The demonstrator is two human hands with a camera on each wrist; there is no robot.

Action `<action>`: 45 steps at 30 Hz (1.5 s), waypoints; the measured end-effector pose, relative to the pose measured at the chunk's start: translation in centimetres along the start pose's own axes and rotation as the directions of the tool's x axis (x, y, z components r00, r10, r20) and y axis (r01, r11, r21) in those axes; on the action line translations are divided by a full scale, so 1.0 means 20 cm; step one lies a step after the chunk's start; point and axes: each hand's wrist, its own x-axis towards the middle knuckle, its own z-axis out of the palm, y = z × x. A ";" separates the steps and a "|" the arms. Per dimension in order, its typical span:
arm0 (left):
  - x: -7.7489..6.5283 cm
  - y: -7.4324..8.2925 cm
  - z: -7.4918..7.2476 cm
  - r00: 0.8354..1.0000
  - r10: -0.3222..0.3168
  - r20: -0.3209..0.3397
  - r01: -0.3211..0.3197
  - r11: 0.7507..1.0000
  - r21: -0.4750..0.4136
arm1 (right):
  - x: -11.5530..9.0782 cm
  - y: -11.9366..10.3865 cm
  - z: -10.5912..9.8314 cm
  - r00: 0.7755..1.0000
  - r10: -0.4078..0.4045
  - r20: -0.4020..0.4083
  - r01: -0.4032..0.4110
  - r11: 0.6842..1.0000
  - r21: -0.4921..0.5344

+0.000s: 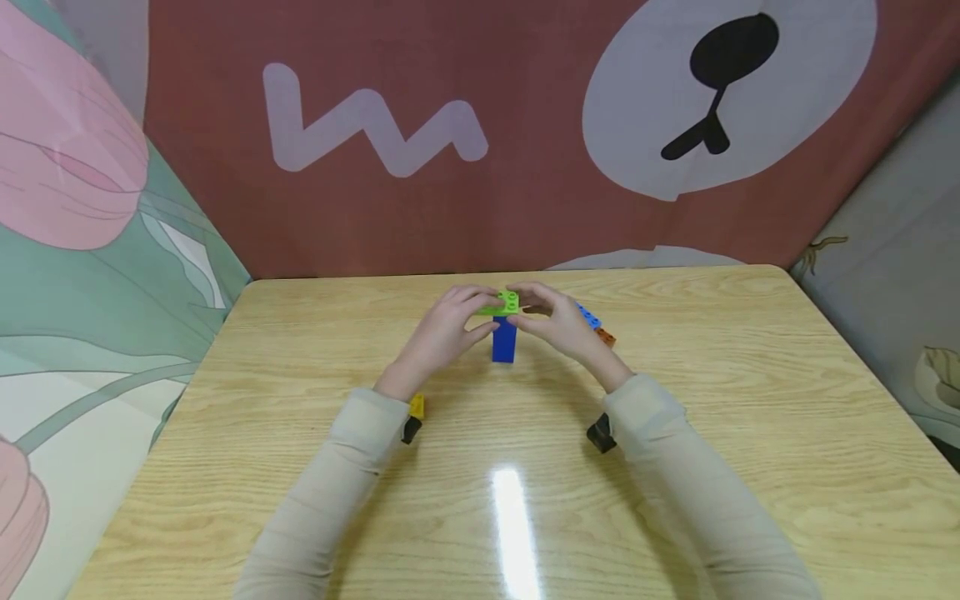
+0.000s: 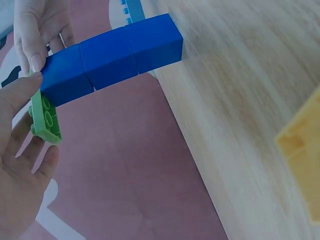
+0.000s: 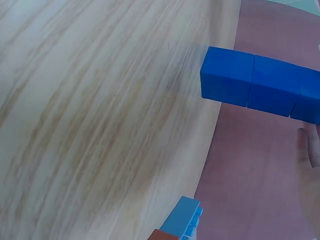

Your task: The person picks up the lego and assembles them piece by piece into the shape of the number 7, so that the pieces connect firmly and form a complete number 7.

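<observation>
Three blue bricks stand stacked as an upright column on the table. Across the top lies a light green brick, its studs facing up and its left end overhanging the column. My left hand holds this green brick from the left, fingers over its top and thumb low at the front. From the other side, my right hand curls round its right end, thumb at the front corner where green meets blue. The left wrist view shows the green brick's hollow underside beside the top blue brick.
Behind the right wrist lie a light blue brick and an orange-brown brick. A yellow brick sits by the left wrist. The wooden table ends at a printed red-brown backdrop.
</observation>
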 end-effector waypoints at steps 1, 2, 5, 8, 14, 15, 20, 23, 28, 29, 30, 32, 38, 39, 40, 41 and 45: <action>0.00 0.00 0.00 1.000 -0.001 -0.001 0.001 1.000 -0.003 | 0.00 0.00 0.00 1.000 -0.005 0.001 0.005 1.000 -0.005; 0.00 0.00 0.00 1.000 -0.003 -0.003 0.003 1.000 -0.011 | 0.00 0.00 -0.01 1.000 -0.009 0.002 0.009 1.000 -0.010; -0.01 0.00 -0.01 1.000 -0.014 -0.022 0.013 0.999 -0.049 | 0.00 0.00 -0.02 1.000 -0.006 0.001 0.006 1.000 -0.017; -0.03 0.00 -0.03 0.998 -0.045 -0.034 0.041 0.994 -0.105 | 0.00 0.01 -0.03 1.000 0.001 -0.008 -0.001 1.000 -0.015; -0.08 -0.04 -0.09 0.991 -0.133 0.016 0.134 0.976 -0.171 | 0.00 0.02 -0.06 0.999 0.032 -0.038 -0.033 0.999 -0.020; -0.09 -0.06 -0.10 0.990 -0.140 0.025 0.142 0.974 -0.178 | 0.00 0.02 -0.06 0.998 0.036 -0.042 -0.037 0.999 -0.021; -0.16 -0.14 -0.14 0.980 -0.183 0.077 0.196 0.955 -0.224 | 0.00 0.03 -0.07 0.998 0.045 -0.054 -0.045 0.999 -0.009; -0.20 -0.19 -0.15 0.969 -0.210 0.130 0.238 0.934 -0.267 | 0.00 0.04 -0.07 0.997 0.051 -0.054 -0.051 0.999 0.000; -0.26 -0.26 -0.17 0.945 -0.233 0.230 0.303 0.890 -0.341 | 0.00 0.05 -0.06 0.997 0.060 -0.054 -0.060 0.998 0.011; -0.27 -0.27 -0.17 0.940 -0.235 0.247 0.314 0.880 -0.358 | 0.00 0.05 -0.06 0.997 0.060 -0.053 -0.059 0.998 0.014; -0.28 -0.28 -0.17 0.935 -0.238 0.264 0.326 0.869 -0.371 | 0.00 0.05 -0.06 0.997 0.060 -0.053 -0.059 0.998 0.016; -0.30 -0.29 -0.17 0.925 -0.243 0.292 0.348 0.851 -0.393 | 0.00 0.05 -0.06 0.997 0.059 -0.052 -0.058 0.998 0.017; -0.35 -0.34 -0.16 0.894 -0.243 0.376 0.387 0.842 -0.375 | 0.00 0.04 -0.06 0.997 0.059 -0.052 -0.058 0.998 0.020; -0.35 -0.35 -0.16 0.888 -0.244 0.390 0.394 0.841 -0.370 | 0.00 0.04 -0.06 0.997 0.059 -0.051 -0.058 0.998 0.023; -0.36 -0.36 -0.15 0.884 -0.241 0.401 0.395 0.842 -0.367 | 0.00 0.04 -0.06 0.997 0.059 -0.051 -0.058 0.998 0.026; -0.37 -0.37 -0.15 0.878 -0.243 0.413 0.404 0.839 -0.364 | 0.00 0.04 -0.06 0.997 0.059 -0.050 -0.058 0.998 0.031; -0.40 -0.39 -0.14 0.854 -0.249 0.456 0.430 0.831 -0.352 | 0.00 0.03 -0.06 0.997 0.067 -0.047 -0.065 0.997 0.047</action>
